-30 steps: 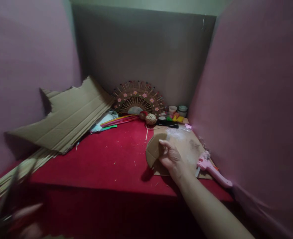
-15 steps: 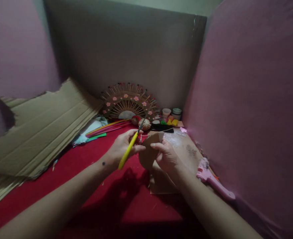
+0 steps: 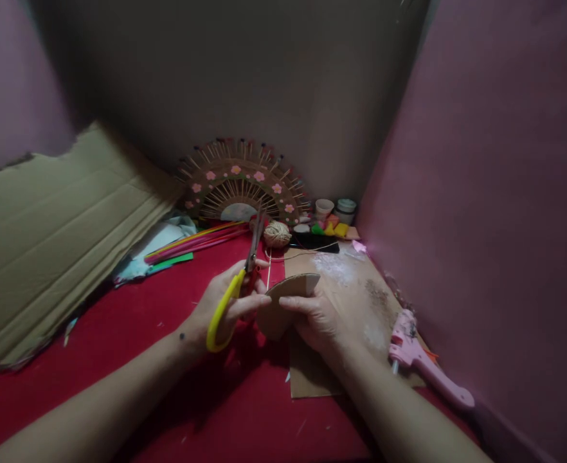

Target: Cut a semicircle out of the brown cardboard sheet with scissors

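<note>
My left hand (image 3: 225,296) is closed around a pair of scissors (image 3: 224,312) with yellow handles, its dark blades pointing up and away from me. The tip of the left thumb meets the left edge of a curved piece of brown cardboard (image 3: 283,308). My right hand (image 3: 319,315) pinches that piece, thumb on the near face and fingers hidden behind it. Beneath the right hand lies a flat cardboard sheet (image 3: 312,376) on the red cloth (image 3: 245,405). A thin pale string or stick runs close to the left fingers.
At the back stands a fan-shaped craft piece (image 3: 235,168) with pink flowers. A ball of twine (image 3: 277,235), small tubs (image 3: 345,211) and coloured clay pieces (image 3: 341,230) sit before it. Large cardboard (image 3: 71,212) leans at left; a pink glue gun (image 3: 428,366) lies at right.
The view has tilted down and shifted. The cardboard piece has been tipped so its cut top edge shows more, and the left thumb now reaches it. The scissors have turned more upright.
</note>
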### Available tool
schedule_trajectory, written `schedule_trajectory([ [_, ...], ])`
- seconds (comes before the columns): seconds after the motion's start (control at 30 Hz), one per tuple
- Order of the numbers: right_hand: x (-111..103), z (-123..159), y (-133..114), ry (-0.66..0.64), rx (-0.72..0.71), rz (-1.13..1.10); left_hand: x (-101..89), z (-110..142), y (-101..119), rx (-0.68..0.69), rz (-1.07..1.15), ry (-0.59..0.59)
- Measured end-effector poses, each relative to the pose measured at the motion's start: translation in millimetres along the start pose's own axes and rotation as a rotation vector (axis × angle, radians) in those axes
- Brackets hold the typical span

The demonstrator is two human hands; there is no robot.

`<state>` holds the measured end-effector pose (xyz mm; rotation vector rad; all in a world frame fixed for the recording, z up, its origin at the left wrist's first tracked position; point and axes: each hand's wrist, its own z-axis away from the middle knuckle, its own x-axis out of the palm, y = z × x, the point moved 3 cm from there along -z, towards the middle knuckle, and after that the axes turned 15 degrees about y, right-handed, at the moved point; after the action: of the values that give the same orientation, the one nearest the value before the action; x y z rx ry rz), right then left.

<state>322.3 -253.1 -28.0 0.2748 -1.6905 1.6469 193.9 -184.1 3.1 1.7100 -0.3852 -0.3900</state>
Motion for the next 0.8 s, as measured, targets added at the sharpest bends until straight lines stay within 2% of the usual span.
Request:
schedule_trajectory([
  [0.17,-6,1,4,0.032,0.025,-0.002,1.5,3,2,-0.01,-0.024,0.008],
  [0.63,1,10,6,-0.08,0.111,0.06,-2.1,8,1,0.0,-0.03,-0.041],
  [0.8,1,13,4,-0.079,0.091,0.061,-2.3,10,1,0.044,-0.051,-0.044],
])
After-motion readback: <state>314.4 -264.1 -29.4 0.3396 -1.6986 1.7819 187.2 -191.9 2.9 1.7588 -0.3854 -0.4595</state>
